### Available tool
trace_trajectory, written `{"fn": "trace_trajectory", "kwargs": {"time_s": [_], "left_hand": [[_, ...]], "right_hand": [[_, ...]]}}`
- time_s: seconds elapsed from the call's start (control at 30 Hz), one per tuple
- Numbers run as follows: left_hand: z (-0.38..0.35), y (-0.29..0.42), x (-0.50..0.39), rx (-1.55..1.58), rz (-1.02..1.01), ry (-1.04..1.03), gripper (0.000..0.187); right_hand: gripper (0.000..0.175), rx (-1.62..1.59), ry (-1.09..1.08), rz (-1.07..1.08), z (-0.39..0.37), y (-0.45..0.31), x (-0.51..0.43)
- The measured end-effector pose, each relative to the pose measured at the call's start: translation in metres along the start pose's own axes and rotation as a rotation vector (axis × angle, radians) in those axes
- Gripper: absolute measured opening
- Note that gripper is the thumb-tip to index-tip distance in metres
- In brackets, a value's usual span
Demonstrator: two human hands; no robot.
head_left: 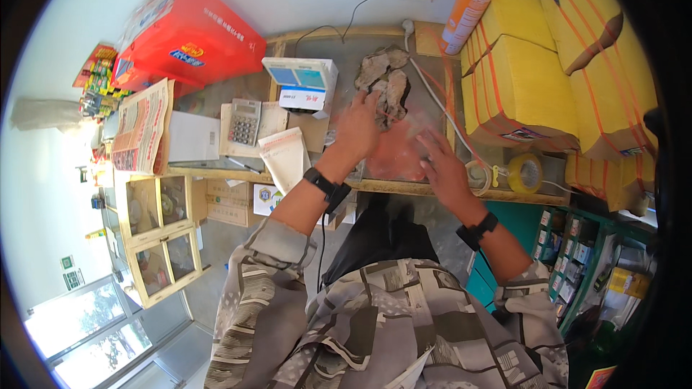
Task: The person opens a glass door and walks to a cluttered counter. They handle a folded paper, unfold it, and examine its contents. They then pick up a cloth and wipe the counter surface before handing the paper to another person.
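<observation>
On the glass-topped counter lies a cluster of brown, rough, flattened pieces (pixel 390 84), their material unclear. My left hand (pixel 358 127) reaches over its lower left edge, fingertips at the pieces; whether it grips one cannot be told. Nearer me, a thin reddish translucent plastic bag or sheet (pixel 397 154) is spread below the pieces. My right hand (pixel 444 170) is at the right edge of this plastic, fingers apart, with nothing seen in it.
Left are a white-and-blue box (pixel 307 84), a calculator (pixel 245 121), a pen (pixel 243 164) and a red bag (pixel 189 38). Right are a white cable (pixel 432 82), a tape roll (pixel 524 173), an orange spray can (pixel 470 5) and strapped yellow paper bundles (pixel 513 86).
</observation>
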State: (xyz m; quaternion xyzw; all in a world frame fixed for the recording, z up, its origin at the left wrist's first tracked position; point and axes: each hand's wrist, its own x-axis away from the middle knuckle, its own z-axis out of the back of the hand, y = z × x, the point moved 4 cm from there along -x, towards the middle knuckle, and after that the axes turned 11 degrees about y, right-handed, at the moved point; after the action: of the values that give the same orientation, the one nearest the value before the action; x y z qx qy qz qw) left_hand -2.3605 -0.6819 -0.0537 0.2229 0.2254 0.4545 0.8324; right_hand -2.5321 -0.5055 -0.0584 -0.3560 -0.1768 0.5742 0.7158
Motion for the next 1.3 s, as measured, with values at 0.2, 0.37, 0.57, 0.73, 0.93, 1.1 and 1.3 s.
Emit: {"fn": "trace_trajectory", "kwargs": {"time_s": [0.2,0.37,0.57,0.73,0.93,1.1,1.3], "left_hand": [[-0.031,-0.009,-0.037,-0.062,0.062,-0.165,0.069],[-0.047,-0.010,-0.052,-0.105,-0.036,-0.073,0.068],[-0.079,-0.018,-0.072,-0.173,-0.001,-0.191,0.065],[-0.080,-0.041,-0.106,-0.262,0.094,-0.116,0.070],[-0.073,-0.064,-0.149,-0.154,0.587,0.312,0.066],[-0.083,-0.073,-0.182,-0.286,0.681,0.402,0.069],[-0.115,-0.064,-0.193,-0.209,0.420,0.280,0.072]], "right_hand": [[0.032,0.238,-0.067,0.110,-0.036,0.031,-0.038],[0.023,0.334,0.001,-0.007,-0.025,0.053,-0.018],[0.033,0.372,0.150,0.029,-0.014,0.044,-0.017],[0.040,0.400,0.223,-0.011,-0.024,0.043,-0.018],[0.041,0.402,0.218,-0.025,-0.029,0.052,-0.015],[0.039,0.395,0.208,-0.049,-0.029,0.057,-0.016],[0.038,0.410,0.207,-0.046,-0.029,0.056,-0.018]]}}
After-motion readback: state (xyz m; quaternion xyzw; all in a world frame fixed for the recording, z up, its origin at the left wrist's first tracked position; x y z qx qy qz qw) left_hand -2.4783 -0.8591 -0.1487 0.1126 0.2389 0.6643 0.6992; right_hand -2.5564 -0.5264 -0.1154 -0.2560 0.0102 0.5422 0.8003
